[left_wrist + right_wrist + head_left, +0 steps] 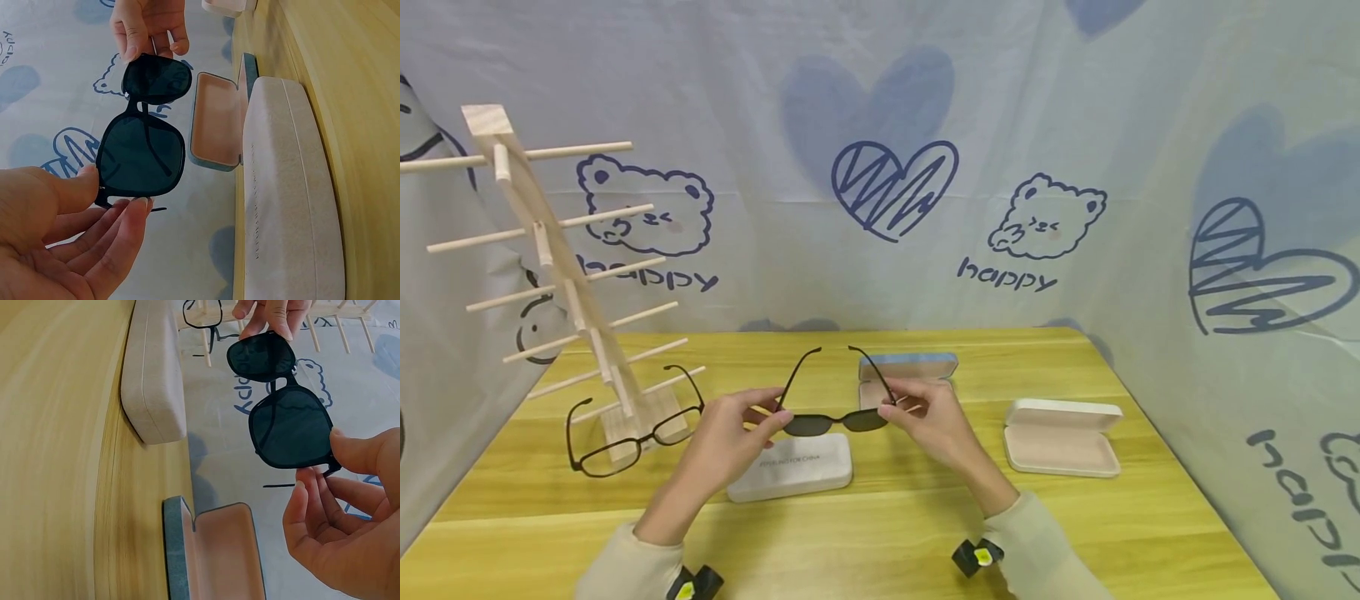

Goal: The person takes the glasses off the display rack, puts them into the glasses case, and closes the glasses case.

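Observation:
A pair of dark sunglasses [837, 422] is held up over the table between both hands, its temple arms unfolded and pointing away. My left hand [741, 429] pinches the left hinge corner between thumb and fingers. At the other end, my right hand [934, 417] pinches the right corner the same way. In the left wrist view the tinted lenses [142, 156] face the camera, with the thumb at the frame's edge. Just below the sunglasses lies a closed white glasses case [793, 468] with printed lettering. Behind them an open blue case [913, 367] with a pink lining is partly hidden by the right hand.
On the left stands a wooden display rack [561, 250] with several pegs sticking out. Black-framed glasses [640, 442] sit on its lower part. An open white case [1063, 437] rests on the table's right side. A printed cloth [880, 283] hangs behind the yellow wood-grain table [880, 550].

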A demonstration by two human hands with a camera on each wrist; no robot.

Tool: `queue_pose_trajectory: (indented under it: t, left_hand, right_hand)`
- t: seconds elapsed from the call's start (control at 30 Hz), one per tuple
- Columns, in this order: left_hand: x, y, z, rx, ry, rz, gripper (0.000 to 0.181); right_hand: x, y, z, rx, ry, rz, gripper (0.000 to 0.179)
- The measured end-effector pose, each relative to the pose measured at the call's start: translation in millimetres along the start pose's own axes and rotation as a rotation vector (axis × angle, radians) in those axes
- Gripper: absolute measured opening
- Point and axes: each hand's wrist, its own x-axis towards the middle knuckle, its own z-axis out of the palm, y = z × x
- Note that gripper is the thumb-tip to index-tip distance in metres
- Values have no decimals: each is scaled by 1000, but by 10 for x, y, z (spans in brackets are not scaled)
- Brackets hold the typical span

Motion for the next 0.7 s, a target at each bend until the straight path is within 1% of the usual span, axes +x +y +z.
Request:
queue_pose_trajectory:
  t: [0.2,0.37,0.5,0.7]
  left_hand:
    - [-20,9,-9,10,12,11,41]
    - [-20,2,-3,34,35,24,40]
    - [-17,-17,6,62,57,38,39]
    - [-9,-38,14,71,52,40,38]
  right_hand:
    - [-8,15,14,-9,-11,-36,32]
    - [-22,4,36,-12,-64,-61,29]
    - [-27,-9,53,-17,-87,-63,27]
    - [-30,-28,59,-35,-85,-40,23]
